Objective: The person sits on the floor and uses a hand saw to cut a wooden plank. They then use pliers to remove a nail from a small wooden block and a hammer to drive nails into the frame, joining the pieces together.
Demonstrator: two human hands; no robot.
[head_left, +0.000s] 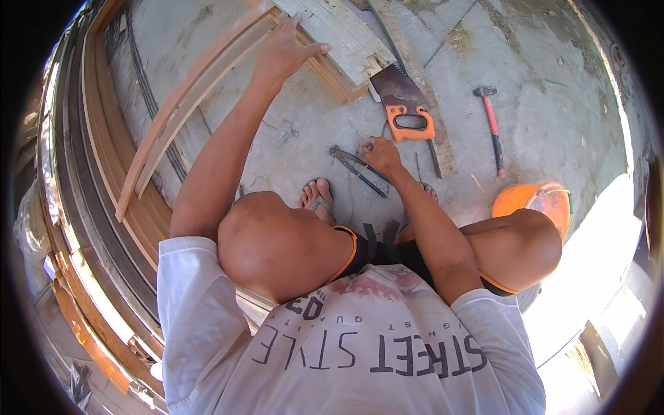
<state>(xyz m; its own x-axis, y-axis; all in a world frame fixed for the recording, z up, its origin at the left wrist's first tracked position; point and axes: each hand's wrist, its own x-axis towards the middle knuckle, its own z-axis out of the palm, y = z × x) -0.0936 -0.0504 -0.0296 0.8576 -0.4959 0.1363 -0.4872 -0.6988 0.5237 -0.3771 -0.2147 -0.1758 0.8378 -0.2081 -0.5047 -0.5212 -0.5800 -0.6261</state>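
My left hand (282, 50) rests on the long edge of a whitish wooden board (337, 31) lying on brown timber (321, 66), its thumb stretched out sideways. My right hand (379, 153) is closed low over the floor, just above the handles of a pair of pincers (354, 166). Whatever its fingers pinch is too small or hidden to make out. A handsaw (408, 111) with an orange handle lies just beyond my right hand, its blade reaching the board's near end.
A hammer (492, 128) with a red and black handle lies to the right. An orange bucket-like thing (529, 199) stands near my right knee. A weathered plank (429, 104) runs beside the saw. Curved-looking wooden frames (111, 138) and dark cables (149, 90) are on the left.
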